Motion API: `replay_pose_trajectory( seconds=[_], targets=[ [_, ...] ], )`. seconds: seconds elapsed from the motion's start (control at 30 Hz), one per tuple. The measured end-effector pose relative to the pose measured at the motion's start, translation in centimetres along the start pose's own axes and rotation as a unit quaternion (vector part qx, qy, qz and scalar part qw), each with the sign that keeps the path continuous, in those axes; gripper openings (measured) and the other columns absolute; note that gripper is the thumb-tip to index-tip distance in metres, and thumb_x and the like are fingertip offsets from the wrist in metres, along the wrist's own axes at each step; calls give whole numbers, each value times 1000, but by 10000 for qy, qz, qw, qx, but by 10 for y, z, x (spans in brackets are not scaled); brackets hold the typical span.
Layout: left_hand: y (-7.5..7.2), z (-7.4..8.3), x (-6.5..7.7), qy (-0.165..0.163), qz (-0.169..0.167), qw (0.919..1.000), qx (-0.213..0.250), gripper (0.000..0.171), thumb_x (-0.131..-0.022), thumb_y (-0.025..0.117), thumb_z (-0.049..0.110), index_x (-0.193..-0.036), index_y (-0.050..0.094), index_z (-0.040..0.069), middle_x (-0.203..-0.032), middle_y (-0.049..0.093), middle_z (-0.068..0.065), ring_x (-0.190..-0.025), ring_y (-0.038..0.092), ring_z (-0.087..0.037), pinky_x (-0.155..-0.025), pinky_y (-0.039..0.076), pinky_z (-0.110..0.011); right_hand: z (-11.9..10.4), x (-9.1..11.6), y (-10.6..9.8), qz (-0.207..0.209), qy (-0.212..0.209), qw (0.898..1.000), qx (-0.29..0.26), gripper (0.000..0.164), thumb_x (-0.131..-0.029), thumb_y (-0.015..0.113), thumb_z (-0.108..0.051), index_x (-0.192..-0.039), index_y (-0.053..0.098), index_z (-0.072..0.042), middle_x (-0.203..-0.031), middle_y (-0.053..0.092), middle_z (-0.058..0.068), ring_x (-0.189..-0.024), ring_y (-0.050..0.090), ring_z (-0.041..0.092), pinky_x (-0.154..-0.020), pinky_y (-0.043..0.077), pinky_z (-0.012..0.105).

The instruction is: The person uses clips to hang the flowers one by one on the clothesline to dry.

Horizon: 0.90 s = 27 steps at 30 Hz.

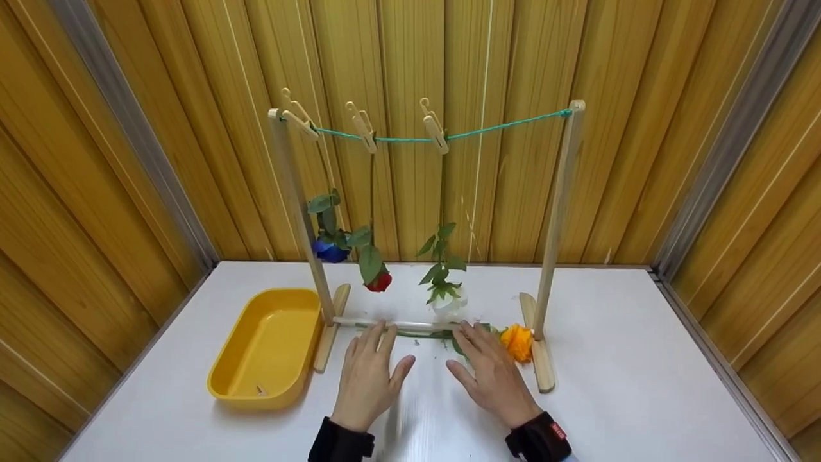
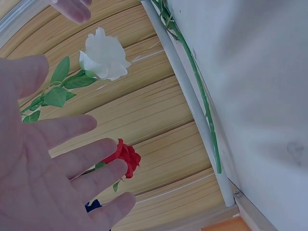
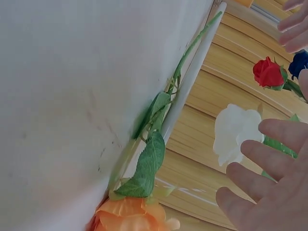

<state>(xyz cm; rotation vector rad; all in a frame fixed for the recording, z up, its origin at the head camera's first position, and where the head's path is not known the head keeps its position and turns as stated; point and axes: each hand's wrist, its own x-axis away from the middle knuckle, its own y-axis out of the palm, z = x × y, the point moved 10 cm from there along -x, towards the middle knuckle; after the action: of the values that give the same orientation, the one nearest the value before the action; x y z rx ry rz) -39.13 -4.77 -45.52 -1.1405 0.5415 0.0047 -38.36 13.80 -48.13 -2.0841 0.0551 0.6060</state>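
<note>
My left hand [image 1: 369, 378] and right hand [image 1: 492, 378] hover with spread fingers over the front of a wooden rack, holding nothing. An orange rose [image 1: 517, 342] lies on the table along the rack's bottom bar [image 1: 385, 323], its green stem [image 2: 204, 103] pointing left; the right hand is nearest to it and hides part of it in the head view. From a green cord [image 1: 404, 139], clothespins [image 1: 435, 131] hold three roses head down: a blue rose [image 1: 331, 250] at left, a red rose [image 1: 378, 281] beside it, and a white rose [image 1: 449, 300] near the middle.
A yellow basin [image 1: 266, 346] stands left of the rack, with a small scrap inside. The rack's left post [image 1: 300, 218] and right post [image 1: 557, 224] rise from wooden feet [image 1: 544, 366] on the white table [image 1: 628, 359]. Wood-patterned walls surround the table at the back and sides.
</note>
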Motion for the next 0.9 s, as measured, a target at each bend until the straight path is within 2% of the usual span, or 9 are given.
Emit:
replay_pose_trajectory(
  seconds=[0.2, 0.4, 0.5, 0.7, 0.77, 0.9],
  targets=[
    [-6, -7, -4, -112, 71, 9999, -93, 58, -102, 63, 42, -143, 58, 1, -149, 53, -23, -140, 48, -40, -115, 33, -65, -9, -4, 4, -35, -120, 9998, -148, 56, -103, 64, -36, -146, 57, -1, -155, 49, 18, -145, 44, 39, -118, 31, 59],
    [-24, -18, -4, -115, 603, 9981, -110, 52, -101, 65, 38, -135, 64, -1, -137, 61, -24, -128, 57, -43, -109, 41, -62, -28, -13, 11, 126, -539, 9978, -364, 55, -104, 62, -36, -143, 57, 3, -150, 54, 22, -140, 50, 40, -112, 40, 56],
    [-33, -27, -4, -242, 710, 9971, -130, 51, -100, 66, 37, -134, 65, -2, -136, 62, -25, -128, 57, -44, -109, 42, -61, -39, -20, 16, 159, -814, 9951, -530, 52, -105, 62, -33, -142, 58, 4, -147, 56, 24, -137, 53, 39, -110, 44, 55],
    [-50, -47, -9, -506, 568, 9965, -333, 48, -100, 69, 32, -133, 64, -3, -136, 61, -27, -123, 59, -44, -104, 48, -60, -62, -39, 26, 46, -1292, 9866, -990, 46, -104, 63, -24, -138, 60, 7, -139, 61, 25, -129, 59, 38, -106, 48, 53],
    [-57, -54, -12, -554, 529, 9963, -386, 46, -100, 70, 30, -131, 64, -3, -131, 62, -27, -115, 62, -43, -98, 51, -58, -68, -47, 28, 15, -1378, 9845, -1082, 43, -104, 63, -22, -137, 61, 6, -135, 64, 24, -126, 61, 37, -105, 50, 51],
    [-68, -72, -18, -644, 410, 9963, -399, 37, -101, 68, 26, -123, 67, -4, -110, 65, -25, -90, 62, -37, -80, 56, -50, -77, -64, 30, -20, -1415, 9832, -1155, 37, -104, 63, -18, -133, 64, 4, -126, 68, 19, -118, 66, 32, -100, 54, 46]
  ],
)
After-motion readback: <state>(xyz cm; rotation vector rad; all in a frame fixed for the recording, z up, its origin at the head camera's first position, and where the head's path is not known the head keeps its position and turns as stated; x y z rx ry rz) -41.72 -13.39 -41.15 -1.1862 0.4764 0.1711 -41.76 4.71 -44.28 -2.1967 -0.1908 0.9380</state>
